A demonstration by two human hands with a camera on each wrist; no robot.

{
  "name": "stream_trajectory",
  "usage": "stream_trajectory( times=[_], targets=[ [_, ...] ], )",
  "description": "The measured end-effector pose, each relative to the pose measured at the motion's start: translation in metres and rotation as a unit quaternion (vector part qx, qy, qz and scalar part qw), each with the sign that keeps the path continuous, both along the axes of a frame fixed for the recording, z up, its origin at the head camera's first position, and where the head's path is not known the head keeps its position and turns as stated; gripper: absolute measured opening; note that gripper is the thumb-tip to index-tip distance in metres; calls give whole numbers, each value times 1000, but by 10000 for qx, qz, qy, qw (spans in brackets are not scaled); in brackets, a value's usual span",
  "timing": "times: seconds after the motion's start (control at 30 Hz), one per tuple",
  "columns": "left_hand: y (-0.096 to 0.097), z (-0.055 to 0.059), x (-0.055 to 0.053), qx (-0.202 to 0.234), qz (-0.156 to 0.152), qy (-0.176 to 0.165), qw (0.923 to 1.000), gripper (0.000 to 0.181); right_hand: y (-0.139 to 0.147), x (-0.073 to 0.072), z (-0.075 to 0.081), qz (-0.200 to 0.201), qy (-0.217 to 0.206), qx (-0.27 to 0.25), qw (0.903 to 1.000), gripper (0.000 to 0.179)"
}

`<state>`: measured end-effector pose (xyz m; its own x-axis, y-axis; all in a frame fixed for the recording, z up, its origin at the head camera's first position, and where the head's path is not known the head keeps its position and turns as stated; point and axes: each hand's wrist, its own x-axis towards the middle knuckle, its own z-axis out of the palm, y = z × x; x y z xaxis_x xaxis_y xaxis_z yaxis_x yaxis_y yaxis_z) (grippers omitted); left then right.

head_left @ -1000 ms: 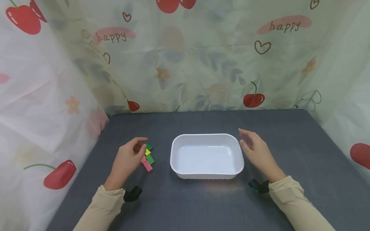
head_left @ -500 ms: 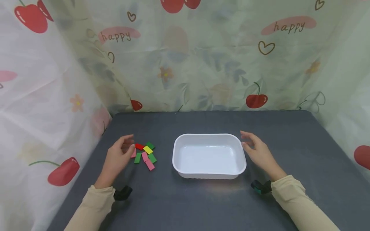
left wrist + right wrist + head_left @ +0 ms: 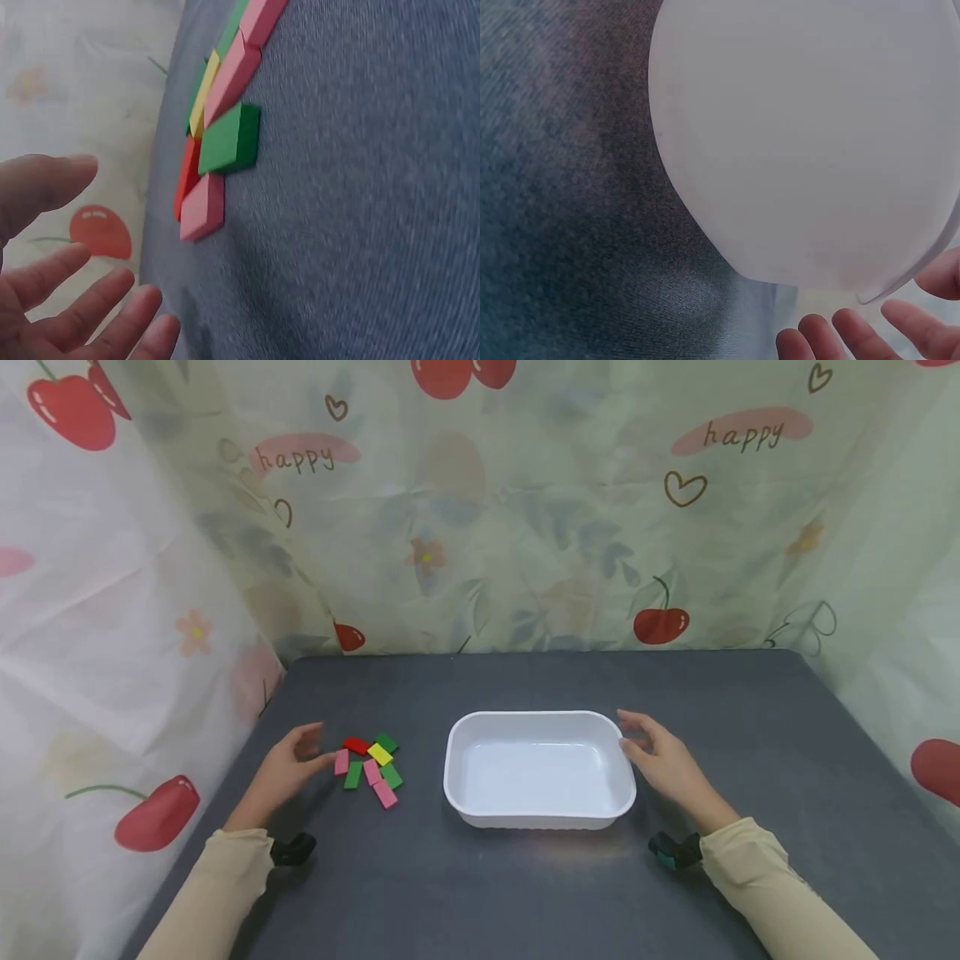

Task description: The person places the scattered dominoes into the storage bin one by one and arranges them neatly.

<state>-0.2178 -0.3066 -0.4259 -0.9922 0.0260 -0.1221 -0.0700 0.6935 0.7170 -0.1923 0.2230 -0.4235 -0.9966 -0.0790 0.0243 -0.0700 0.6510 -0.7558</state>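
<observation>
My left hand (image 3: pixel 279 775) is just left of a loose group of small flat blocks, thumb and fingers spread, holding nothing. The group has a red block (image 3: pixel 356 745), a yellow block (image 3: pixel 380 754), a pink block (image 3: pixel 342 762) nearest the thumb, a green block (image 3: pixel 353 776) and several more in green and pink. The left wrist view shows the fingers (image 3: pixel 120 307) apart from the nearest pink block (image 3: pixel 202 208). At the right end of a white plastic tray (image 3: pixel 540 821) is my right hand (image 3: pixel 670 768), fingers loosely extended; whether its thumb touches the rim I cannot tell.
A dark grey cloth-covered table (image 3: pixel 525 893) lies under everything. A printed curtain (image 3: pixel 510 527) with cherries stands behind it and at both sides. Each wrist wears a small black camera, such as the left camera (image 3: pixel 293 849).
My left hand has moved left, away from over the blocks, uncovering the red, pink and green ones. The right hand stays near the tray's right end. The head view has shifted slightly.
</observation>
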Motion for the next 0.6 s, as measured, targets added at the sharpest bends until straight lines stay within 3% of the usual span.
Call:
stream_trajectory(
  times=[0.17, 0.37, 0.6],
  targets=[
    [-8, -6, -7, 60, 1, -362, 9993, 76, 1, -1, -1, 31, -11, 16, 10000, 49],
    [-13, -12, -11, 58, -137, -374, 9992, 78, 1, 0, 0, 23, -91, 81, 9999, 49],
    [-17, -11, -13, 22, -371, -587, 9976, 84, 3, 1, 0, 30, -149, 154, 9998, 49]
  ],
)
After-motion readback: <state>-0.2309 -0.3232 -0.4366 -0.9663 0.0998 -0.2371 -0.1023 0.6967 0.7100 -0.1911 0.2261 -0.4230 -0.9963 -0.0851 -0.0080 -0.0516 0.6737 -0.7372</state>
